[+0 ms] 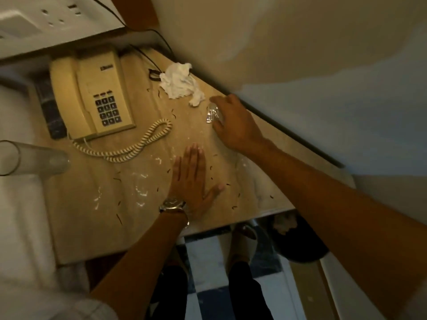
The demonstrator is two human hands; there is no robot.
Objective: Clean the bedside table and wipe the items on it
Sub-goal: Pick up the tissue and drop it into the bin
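Note:
The beige bedside table top [97,181] carries scattered dark shreds and white smears. My left hand [190,181], with a wristwatch, lies flat on it, palm down, fingers together. My right hand [233,125] reaches to the table's right edge and closes around a crumpled piece of clear plastic wrap [212,113]. A crumpled white tissue [181,83] lies just beyond that hand. A cream corded telephone [92,95] stands at the back left, its coiled cord [138,144] looping across the middle.
A clear drinking glass [30,158] stands at the left edge. A dark remote-like object [49,109] lies left of the phone. Black cables [152,65] run behind the tissue. A dark waste bin [298,239] sits on the checked floor below the table's front right corner.

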